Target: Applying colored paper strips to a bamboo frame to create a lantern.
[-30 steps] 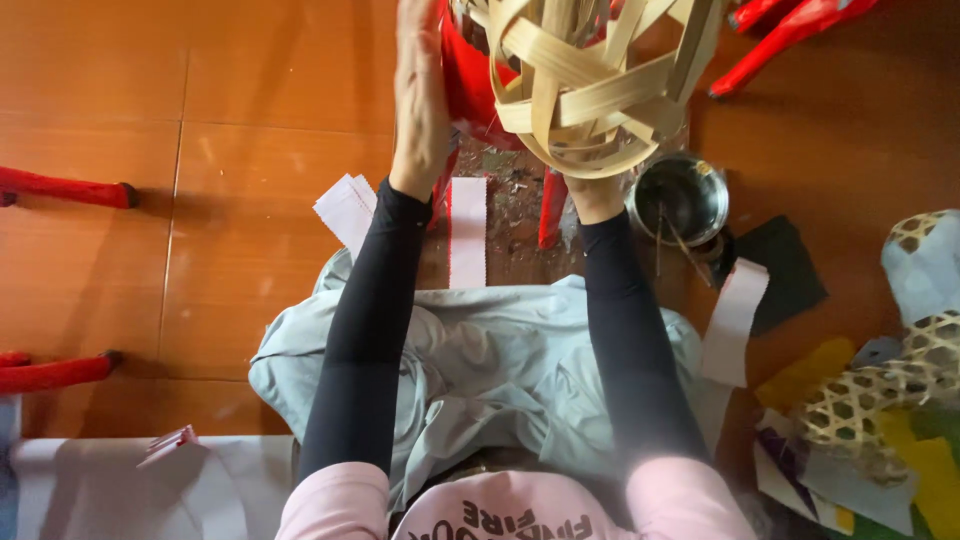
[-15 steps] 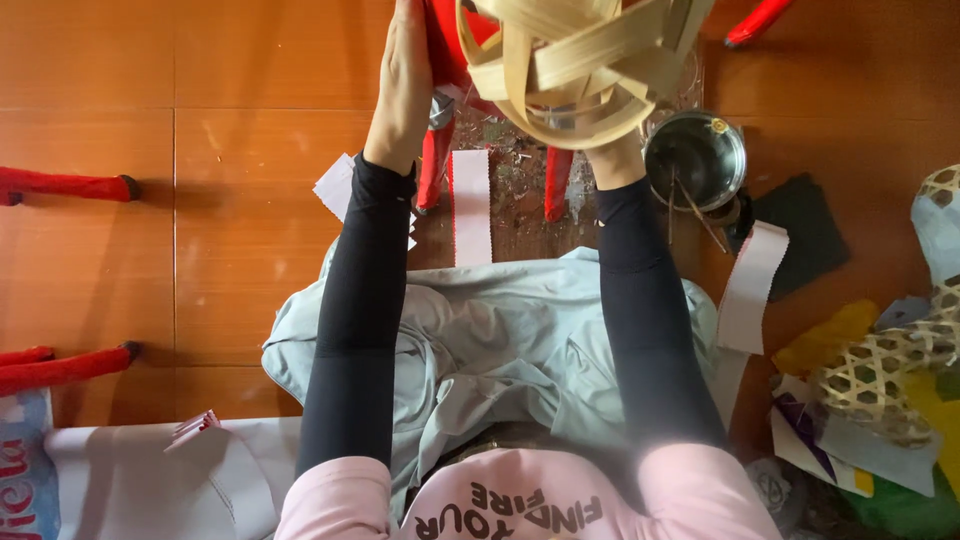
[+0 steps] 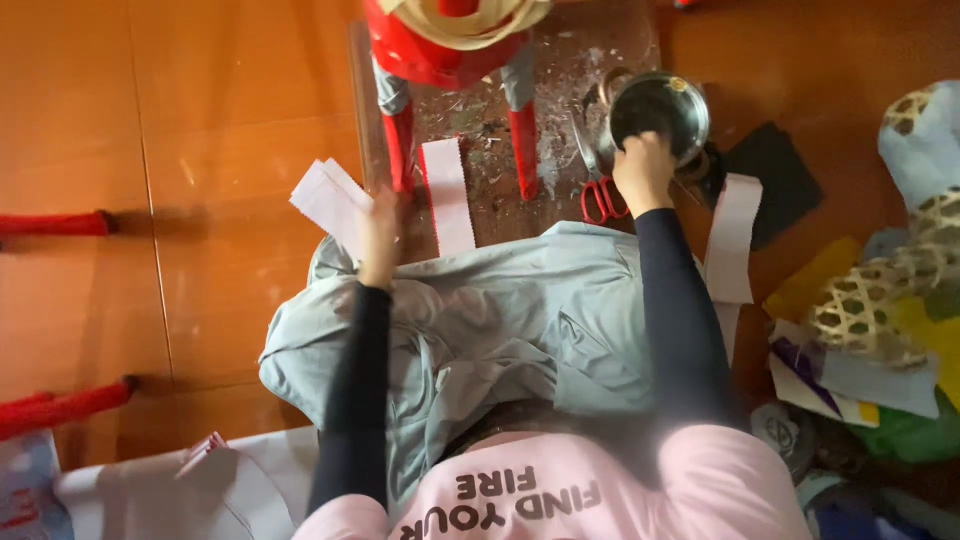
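Both hands had dropped from the woven bamboo-strip basket (image 3: 462,18), which earlier they held up between them; it now sat atop the red stool (image 3: 450,70), only its lower coils showing at the upper edge of the view. Judging by that, the weaving was paused with loose strips left unfinished. Across the lap lay a crumpled grey cloth (image 3: 480,330), soft and creased, above a glossy orange-brown floor (image 3: 200,150). White paper strips (image 3: 448,195) with wavy edges lay flat beside the stool legs. The right hand (image 3: 643,170) was curled closed over the rim of a round shiny steel bowl (image 3: 660,110), gripping something too small to make out. The left hand (image 3: 380,235) was blurred near folded white paper (image 3: 325,195); its grip could not be told. Red-handled scissors (image 3: 600,195) lay just beside the bowl.
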